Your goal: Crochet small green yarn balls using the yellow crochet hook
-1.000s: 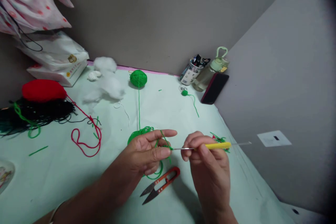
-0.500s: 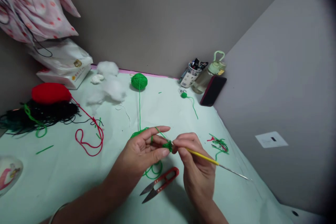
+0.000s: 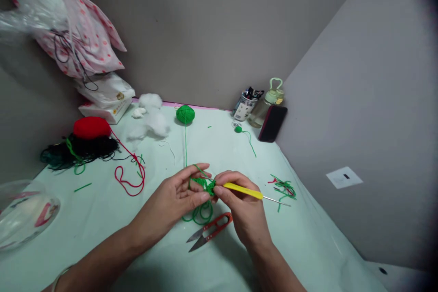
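Between thumb and fingers, my left hand [image 3: 178,194] pinches a small green crochet piece [image 3: 211,188], with green yarn running over the raised index finger. My right hand [image 3: 244,203] grips a crochet hook [image 3: 244,190] with a yellow handle; one metal end points right, and the other reaches the green piece. The two hands meet at the work, fingertips nearly touching. From the green yarn ball [image 3: 185,114] a strand leads down to my left hand. Loose green yarn loops [image 3: 202,213] lie beneath the hands. Just below are thread snips [image 3: 210,232] with orange handles and parted blades.
Red yarn [image 3: 91,127] rests on black yarn [image 3: 92,148] at left, near white stuffing [image 3: 153,121] and a clear bowl [image 3: 48,223]. A pen cup [image 3: 243,107], bottle [image 3: 260,112] and phone [image 3: 273,123] stand back right. Yarn scraps [image 3: 284,188] lie on the right.
The camera view has shifted, bringing more of the left side into sight. My right hand has moved closer to my left, and the hook now lies flatter, its tip in among the green yarn.
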The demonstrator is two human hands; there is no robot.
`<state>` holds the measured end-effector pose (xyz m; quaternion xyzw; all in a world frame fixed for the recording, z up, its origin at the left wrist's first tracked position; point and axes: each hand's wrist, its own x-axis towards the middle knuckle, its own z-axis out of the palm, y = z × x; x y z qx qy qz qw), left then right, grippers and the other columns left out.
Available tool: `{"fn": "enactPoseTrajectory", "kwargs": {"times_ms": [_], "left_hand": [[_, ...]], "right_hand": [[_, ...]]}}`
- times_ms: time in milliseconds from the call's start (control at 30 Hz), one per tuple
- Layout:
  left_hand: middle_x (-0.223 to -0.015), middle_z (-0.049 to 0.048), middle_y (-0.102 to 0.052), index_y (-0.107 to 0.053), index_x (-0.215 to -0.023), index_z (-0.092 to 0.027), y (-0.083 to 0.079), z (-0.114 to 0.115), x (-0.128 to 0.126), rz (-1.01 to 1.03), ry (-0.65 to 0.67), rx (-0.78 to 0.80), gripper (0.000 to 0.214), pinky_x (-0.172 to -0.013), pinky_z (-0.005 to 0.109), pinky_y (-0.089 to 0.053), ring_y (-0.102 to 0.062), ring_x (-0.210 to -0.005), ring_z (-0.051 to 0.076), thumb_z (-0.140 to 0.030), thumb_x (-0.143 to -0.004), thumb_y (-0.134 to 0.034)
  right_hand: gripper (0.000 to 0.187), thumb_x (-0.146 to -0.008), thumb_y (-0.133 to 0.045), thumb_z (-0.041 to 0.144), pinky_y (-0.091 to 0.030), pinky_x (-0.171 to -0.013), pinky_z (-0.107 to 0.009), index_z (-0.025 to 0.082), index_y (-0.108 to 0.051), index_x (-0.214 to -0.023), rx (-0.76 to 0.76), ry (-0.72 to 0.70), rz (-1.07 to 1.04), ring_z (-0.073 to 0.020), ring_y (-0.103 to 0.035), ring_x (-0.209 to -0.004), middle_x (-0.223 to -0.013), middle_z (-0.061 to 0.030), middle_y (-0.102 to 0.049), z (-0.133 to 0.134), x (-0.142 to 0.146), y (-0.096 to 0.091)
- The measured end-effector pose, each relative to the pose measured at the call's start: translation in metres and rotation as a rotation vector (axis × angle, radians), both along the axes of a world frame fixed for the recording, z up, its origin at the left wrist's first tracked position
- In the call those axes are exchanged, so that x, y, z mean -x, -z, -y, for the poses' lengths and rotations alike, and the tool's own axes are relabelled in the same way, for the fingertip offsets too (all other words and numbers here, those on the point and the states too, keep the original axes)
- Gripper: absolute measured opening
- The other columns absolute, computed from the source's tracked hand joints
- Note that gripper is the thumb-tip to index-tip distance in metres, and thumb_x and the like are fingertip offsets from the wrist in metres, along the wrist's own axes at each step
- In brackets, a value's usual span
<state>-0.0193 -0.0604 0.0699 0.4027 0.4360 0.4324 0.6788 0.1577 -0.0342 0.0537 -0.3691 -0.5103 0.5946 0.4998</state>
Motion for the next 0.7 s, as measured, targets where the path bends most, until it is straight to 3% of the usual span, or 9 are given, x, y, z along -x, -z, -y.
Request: {"fn": "enactPoseTrajectory", "kwargs": {"times_ms": [100,200,300,433,700], "left_hand": [[-0.096,0.0030,-0.075,-0.071,-0.107,-0.020,0.004,0.005,0.001,-0.048,0.069,-0.089,0.023,-0.084,0.031,-0.051,-0.069,-0.093,0.020,-0.030,-0.086,-0.075],[-0.073,-0.0009,-0.071,-0.073,-0.088,-0.019,0.009,0.011,0.001,-0.193,-0.025,-0.195,0.008,-0.069,0.027,-0.047,-0.063,-0.071,0.016,-0.027,-0.085,-0.073],[-0.067,-0.0018,-0.071,-0.075,-0.087,-0.021,0.014,0.017,0.002,-0.248,-0.114,-0.226,0.008,-0.066,0.028,-0.047,-0.062,-0.065,0.016,-0.026,-0.082,-0.074],[-0.076,0.0005,-0.074,-0.077,-0.083,-0.020,0.021,0.024,0.002,-0.277,-0.194,-0.285,0.010,-0.070,0.029,-0.048,-0.063,-0.071,0.017,-0.030,-0.081,-0.076],[-0.069,-0.0009,-0.066,-0.069,-0.085,-0.016,0.040,0.005,-0.006,-0.262,-0.161,-0.397,0.019,-0.070,0.030,-0.052,-0.063,-0.067,0.016,-0.034,-0.090,-0.069]], "right_hand": [[0.011,-0.080,-0.082,0.027,-0.053,-0.053,-0.023,0.022,-0.074,-0.083,0.039,-0.051,-0.006,-0.0117,-0.063,-0.058,-0.077,0.0007,-0.072,0.002,0.004,0.003],[0.012,-0.079,-0.083,0.026,-0.050,-0.054,-0.022,0.021,-0.072,-0.084,0.033,-0.076,0.013,-0.0103,-0.061,-0.059,-0.079,0.0014,-0.071,0.003,0.005,0.008],[0.014,-0.077,-0.083,0.025,-0.050,-0.058,-0.023,0.021,-0.070,-0.083,0.030,-0.092,0.014,-0.0108,-0.062,-0.059,-0.076,0.0023,-0.069,0.002,0.006,0.013],[0.018,-0.075,-0.083,0.027,-0.050,-0.059,-0.025,0.021,-0.068,-0.084,0.025,-0.104,0.002,-0.0119,-0.062,-0.059,-0.072,0.0036,-0.067,-0.003,0.006,0.015],[0.019,-0.071,-0.080,0.029,-0.050,-0.063,-0.028,0.020,-0.066,-0.081,-0.013,-0.112,0.002,-0.0142,-0.063,-0.065,-0.070,0.0029,-0.065,-0.011,0.004,0.012]]}}
